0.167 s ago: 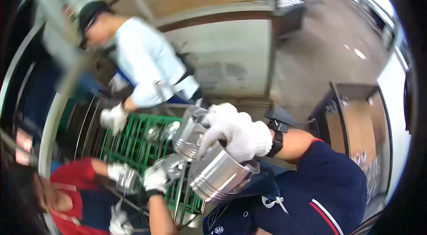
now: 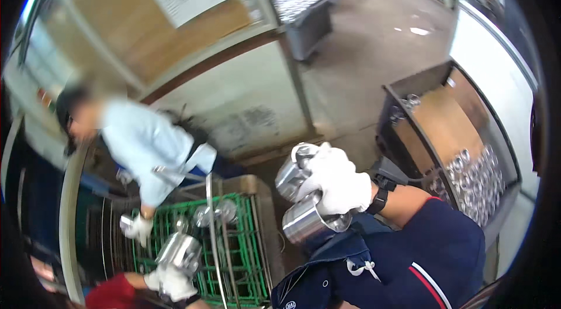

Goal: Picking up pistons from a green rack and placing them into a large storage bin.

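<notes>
My right hand (image 2: 336,183), in a white knit glove, grips two shiny metal pistons at the open side of my body. One piston (image 2: 304,222) is the nearer, with grooves round it; the other piston (image 2: 292,177) is just beyond it. My gloved left hand (image 2: 180,287), with a dark wristband, is closed at a third piston (image 2: 181,252) over the green wire rack (image 2: 248,236). A red-sleeved co-worker's gloved hand (image 2: 153,280) overlaps there, so the exact hold is partly hidden. More round metal parts (image 2: 225,211) lie on the rack.
A co-worker in a pale shirt (image 2: 146,145) reaches over the rack's far left with a gloved hand (image 2: 139,228). Upright metal bars (image 2: 211,233) stand at the rack. At right, a dark bin (image 2: 412,125) holds cardboard (image 2: 444,122) and several shiny parts (image 2: 476,189).
My view has swung right, bringing the bin further in. My right hand and its two pistons have shifted away from the rack. My left hand now sits lower left, beside the red-sleeved co-worker's hand.
</notes>
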A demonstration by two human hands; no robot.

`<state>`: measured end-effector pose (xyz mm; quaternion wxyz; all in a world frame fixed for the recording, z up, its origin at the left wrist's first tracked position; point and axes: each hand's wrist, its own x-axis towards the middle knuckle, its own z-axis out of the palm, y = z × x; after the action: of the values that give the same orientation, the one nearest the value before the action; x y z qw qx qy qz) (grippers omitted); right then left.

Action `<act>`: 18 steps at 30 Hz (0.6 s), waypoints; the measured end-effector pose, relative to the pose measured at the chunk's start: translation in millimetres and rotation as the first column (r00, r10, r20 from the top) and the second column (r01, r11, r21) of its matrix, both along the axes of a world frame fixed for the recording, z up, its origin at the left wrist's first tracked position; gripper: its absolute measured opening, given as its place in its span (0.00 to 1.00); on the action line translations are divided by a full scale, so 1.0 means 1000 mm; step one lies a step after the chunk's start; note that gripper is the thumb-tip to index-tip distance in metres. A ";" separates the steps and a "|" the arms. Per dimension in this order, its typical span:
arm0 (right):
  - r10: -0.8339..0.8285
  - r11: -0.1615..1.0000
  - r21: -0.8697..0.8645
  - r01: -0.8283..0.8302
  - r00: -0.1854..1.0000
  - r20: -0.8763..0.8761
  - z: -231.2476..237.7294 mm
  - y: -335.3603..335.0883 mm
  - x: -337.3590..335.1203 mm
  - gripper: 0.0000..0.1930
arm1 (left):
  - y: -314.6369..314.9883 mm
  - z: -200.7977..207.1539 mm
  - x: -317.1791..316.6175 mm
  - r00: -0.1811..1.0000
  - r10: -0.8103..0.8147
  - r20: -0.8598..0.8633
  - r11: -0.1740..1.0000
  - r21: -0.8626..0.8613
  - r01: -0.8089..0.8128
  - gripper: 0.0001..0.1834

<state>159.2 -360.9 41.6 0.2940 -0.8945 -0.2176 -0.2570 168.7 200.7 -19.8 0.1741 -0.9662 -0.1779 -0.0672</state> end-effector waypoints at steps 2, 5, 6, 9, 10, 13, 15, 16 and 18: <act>-0.273 0.955 -0.168 0.243 0.943 -0.190 -0.019 -0.047 -0.040 0.18 | -0.058 0.058 -0.023 0.922 0.024 0.387 0.903 -0.404 0.145 0.15; -0.586 0.796 -0.300 0.526 0.792 -0.168 -0.045 -0.120 -0.108 0.13 | -0.156 0.110 -0.031 0.819 -0.006 0.574 0.624 -0.638 0.452 0.15; -0.637 0.761 -0.329 0.559 0.740 -0.216 -0.049 -0.142 -0.130 0.09 | -0.188 0.118 -0.035 0.812 -0.026 0.583 0.528 -0.682 0.507 0.15; -0.791 0.611 -0.336 0.716 0.549 -0.270 -0.078 -0.206 -0.203 0.11 | -0.292 0.118 -0.032 0.831 -0.153 0.536 0.231 -0.798 0.557 0.16; -0.836 0.548 -0.330 0.768 0.513 -0.196 -0.082 -0.227 -0.229 0.13 | -0.325 0.113 -0.033 0.837 -0.197 0.510 0.140 -0.831 0.539 0.16; -0.883 0.442 -0.324 0.837 0.341 -0.324 -0.099 -0.275 -0.302 0.13 | -0.416 0.094 -0.039 0.836 -0.369 0.406 -0.077 -0.910 0.408 0.16; -0.905 0.351 -0.304 0.886 0.236 -0.354 -0.109 -0.292 -0.347 0.12 | -0.472 0.083 -0.042 0.805 -0.534 0.259 -0.135 -0.966 0.221 0.17; -0.909 0.256 -0.356 0.899 0.099 -0.406 -0.107 -0.296 -0.368 0.12 | -0.506 0.056 -0.037 0.760 -0.538 0.364 -0.219 -0.931 0.290 0.25; -0.935 0.189 -0.390 0.901 0.044 -0.353 -0.114 -0.314 -0.403 0.11 | -0.554 0.007 -0.024 0.709 -0.623 0.331 -0.064 -0.924 0.376 0.27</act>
<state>-244.1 -674.8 -72.7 0.0803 -0.8628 0.4838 -0.1228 144.6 -353.0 -12.8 -0.4972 -0.8360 0.2107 0.0970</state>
